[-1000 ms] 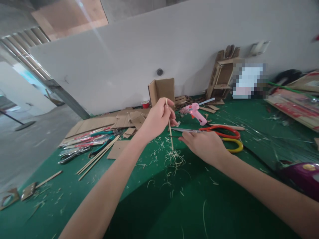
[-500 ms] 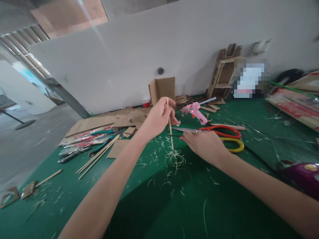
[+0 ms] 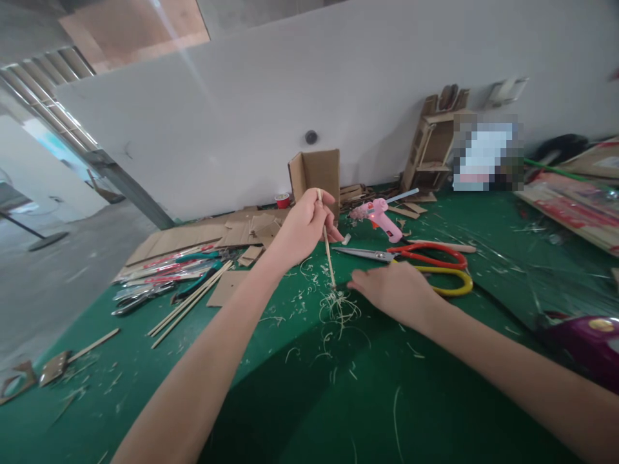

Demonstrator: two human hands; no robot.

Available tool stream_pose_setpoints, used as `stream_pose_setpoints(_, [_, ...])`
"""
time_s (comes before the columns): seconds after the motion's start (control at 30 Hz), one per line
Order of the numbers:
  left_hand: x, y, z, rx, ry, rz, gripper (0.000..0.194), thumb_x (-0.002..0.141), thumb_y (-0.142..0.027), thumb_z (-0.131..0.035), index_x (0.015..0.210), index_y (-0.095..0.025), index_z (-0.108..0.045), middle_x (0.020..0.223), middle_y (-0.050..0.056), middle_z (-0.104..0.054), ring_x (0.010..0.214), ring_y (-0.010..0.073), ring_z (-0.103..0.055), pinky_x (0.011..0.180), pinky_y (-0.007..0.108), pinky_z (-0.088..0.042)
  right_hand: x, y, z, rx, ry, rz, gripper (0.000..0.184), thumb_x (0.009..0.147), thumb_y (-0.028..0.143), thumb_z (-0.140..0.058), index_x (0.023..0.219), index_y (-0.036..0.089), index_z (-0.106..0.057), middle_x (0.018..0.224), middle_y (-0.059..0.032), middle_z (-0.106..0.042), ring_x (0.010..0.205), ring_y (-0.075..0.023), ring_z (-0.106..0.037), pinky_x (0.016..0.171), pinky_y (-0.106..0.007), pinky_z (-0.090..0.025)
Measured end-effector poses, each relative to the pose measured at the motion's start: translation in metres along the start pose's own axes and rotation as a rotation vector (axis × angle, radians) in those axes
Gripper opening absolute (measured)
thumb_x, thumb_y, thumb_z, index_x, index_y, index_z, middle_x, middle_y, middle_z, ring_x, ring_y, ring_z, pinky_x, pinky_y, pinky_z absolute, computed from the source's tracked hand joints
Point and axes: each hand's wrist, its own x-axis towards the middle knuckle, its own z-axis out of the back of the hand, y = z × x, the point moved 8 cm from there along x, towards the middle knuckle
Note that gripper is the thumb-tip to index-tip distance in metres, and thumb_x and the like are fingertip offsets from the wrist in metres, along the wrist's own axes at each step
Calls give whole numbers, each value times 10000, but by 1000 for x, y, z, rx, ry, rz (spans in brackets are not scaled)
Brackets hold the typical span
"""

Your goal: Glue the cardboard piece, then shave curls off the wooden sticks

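Near the middle, my left hand (image 3: 309, 222) is closed around the upper part of a thin wooden stick (image 3: 329, 261), which slants down toward the table. My right hand (image 3: 389, 287) is closed at the right of the stick's lower end. A thin dark blade, mostly hidden now, sticks out of its fingers toward the stick tip. Just below the tip lies a heap of curly wood shavings (image 3: 341, 309). Scissors (image 3: 435, 256) with red and yellow handles rest open behind my right hand. A pink glue gun (image 3: 384, 222) stands beyond them.
Several loose sticks (image 3: 193, 299) and packaged tools (image 3: 174, 267) lie at the left beside cardboard pieces (image 3: 178, 241). A folded cardboard piece (image 3: 322, 174) stands near the wall. At the right are a purple object (image 3: 587, 345) and a dark cable (image 3: 503, 309) on the green table (image 3: 435, 399).
My right hand has moved down along the stick, taking the dark blade from its middle toward the lower tip. My left hand has shifted slightly left with the stick.
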Motion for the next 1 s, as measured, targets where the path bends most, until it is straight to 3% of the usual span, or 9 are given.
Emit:
stream_pose_setpoints(0.07, [0, 1, 0, -2, 2, 2, 175, 940, -225, -212, 945, -187, -383, 689, -25, -452, 554, 72, -588, 559, 186, -512, -1, 3, -1, -2, -6, 23, 425, 927, 429, -234, 791, 201, -566, 570, -20, -607, 489, -143, -537, 458, -266, -139])
stream_pose_setpoints(0.23, [0, 0, 0, 14, 8, -5, 174, 940, -225, -210, 935, -189, -380, 699, -19, -458, 555, 73, -589, 550, 186, -507, 2, -11, 10, -41, -109, -104, 474, 931, 434, -165, 864, 194, -567, 589, -39, -607, 503, -149, -543, 468, -259, -157])
stream_pose_setpoints(0.57, [1, 2, 0, 2, 4, 23, 159, 935, -227, -216, 939, -193, -372, 697, -21, -450, 561, 74, -586, 549, 181, -498, -1, -2, -2, 40, -56, -6, 416, 921, 422, -266, 767, 178, -566, 551, -24, -592, 463, -111, -507, 468, -275, -121])
stream_pose_setpoints(0.77, [0, 0, -1, -4, 20, 2, 163, 937, -237, -223, 940, -190, -380, 707, -14, -472, 570, 78, -593, 546, 178, -492, -2, -2, 3, 31, -223, -47, 423, 922, 414, -261, 756, 177, -570, 570, -25, -589, 489, -109, -494, 473, -291, -109])
stream_pose_setpoints(1.0, [0, 1, 1, -40, 18, -3, 162, 935, -215, -220, 930, -182, -378, 701, -19, -470, 551, 76, -593, 574, 208, -524, 1, 6, -8, 47, -45, 54, 426, 927, 418, -261, 749, 192, -577, 529, -9, -587, 453, -107, -474, 478, -266, -150])
